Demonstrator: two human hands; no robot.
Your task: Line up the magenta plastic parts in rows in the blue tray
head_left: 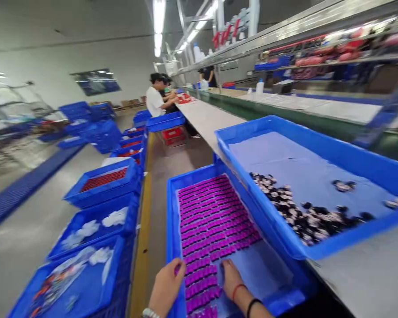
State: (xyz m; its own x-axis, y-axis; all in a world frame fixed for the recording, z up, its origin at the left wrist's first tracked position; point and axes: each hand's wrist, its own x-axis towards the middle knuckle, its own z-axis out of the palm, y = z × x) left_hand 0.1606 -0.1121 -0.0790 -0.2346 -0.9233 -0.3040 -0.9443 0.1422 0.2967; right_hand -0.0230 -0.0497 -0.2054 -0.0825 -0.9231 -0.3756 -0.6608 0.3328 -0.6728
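Both hands down inside blue crate [172,207] at 6 o'clock. Left hand [166,287] at near-left rim, fingers curled shut on one small purple piece [177,269] (partly hidden, exact shape not clear). Right hand [231,277] flat on rows of purple pieces [212,221], fingers spread and loose, gripping nothing. Rows laid neatly from far end of crate to about the hands; bare blue floor at 4 o'clock of right hand, so most of the laying looks done, near corner likely left. Upper blue tray [318,141] at 2 o'clock with loose pile of black-and-white parts [305,216], unsorted. Co-worker in white shirt [154,100] at 11 o'clock, far along the bench.
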